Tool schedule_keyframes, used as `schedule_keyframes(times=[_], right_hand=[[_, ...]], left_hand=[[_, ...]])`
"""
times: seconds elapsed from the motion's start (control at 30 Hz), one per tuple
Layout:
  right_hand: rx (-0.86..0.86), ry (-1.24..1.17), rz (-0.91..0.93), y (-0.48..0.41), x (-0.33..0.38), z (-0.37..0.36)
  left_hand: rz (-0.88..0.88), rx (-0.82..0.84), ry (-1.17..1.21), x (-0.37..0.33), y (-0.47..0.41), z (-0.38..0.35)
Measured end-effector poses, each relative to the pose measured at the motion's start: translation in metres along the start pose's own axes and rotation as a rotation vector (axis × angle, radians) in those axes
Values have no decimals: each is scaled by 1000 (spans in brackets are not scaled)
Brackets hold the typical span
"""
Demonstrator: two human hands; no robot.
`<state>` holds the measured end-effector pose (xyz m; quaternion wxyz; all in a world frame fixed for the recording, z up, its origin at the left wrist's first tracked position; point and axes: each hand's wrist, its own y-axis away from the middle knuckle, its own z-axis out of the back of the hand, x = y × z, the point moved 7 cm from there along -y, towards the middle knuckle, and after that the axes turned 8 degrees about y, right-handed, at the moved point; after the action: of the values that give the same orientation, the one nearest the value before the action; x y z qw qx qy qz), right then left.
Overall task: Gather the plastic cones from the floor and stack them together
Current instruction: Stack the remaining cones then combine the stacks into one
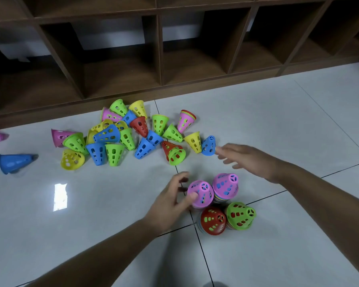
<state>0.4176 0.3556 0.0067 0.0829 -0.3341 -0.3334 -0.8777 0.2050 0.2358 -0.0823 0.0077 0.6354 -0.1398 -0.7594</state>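
Left hand (170,201): curls round the pink-topped stack (201,193), thumb against the side wall and fingers bent round the far side. Judged a steadying hold, to keep the column upright for the next piece. Right hand (251,160): spread flat with straight fingers, carries nothing, reaches away from the body. Blue cone (208,145): sits tip up just beyond the right fingertips, touching or nearly so; cannot tell which. Probably the next pick, being the nearest loose piece. Second pink-topped stack (226,184): stands just right of the held one, below the right palm. Red-topped stack (212,220) and green-topped stack (239,216): stand side by side just nearer the body than the left-hand grip, tips up and rims down, grouped tight so finished work stays out of the reach path. Loose cones (122,133): heaped beyond and left of both hands in green, yellow, blue, red and pink, most tipped over, all unsorted. Stray blue cone (15,163): lies on its side well left of the left hand. Tiled floor (298,110): bears everything. Wooden shelf unit (160,48): stands behind the heap. Task judged partly done, with much left.
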Motion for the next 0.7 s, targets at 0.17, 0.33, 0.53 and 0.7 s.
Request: schedule_keyframes(times=[0.17,0.33,0.53,0.7], right_hand=[[-398,333,55,-65,-10,10],[-242,606,68,-114,-23,-10],[-145,671,0,-129,-42,-19],[-89,696,2,-124,-42,-26]], left_hand=[[-37,-297,-252,2,-42,57],[-80,-188,-715,14,-85,64],[-14,-199,-775,19,-91,58],[77,-261,-694,15,-89,45]])
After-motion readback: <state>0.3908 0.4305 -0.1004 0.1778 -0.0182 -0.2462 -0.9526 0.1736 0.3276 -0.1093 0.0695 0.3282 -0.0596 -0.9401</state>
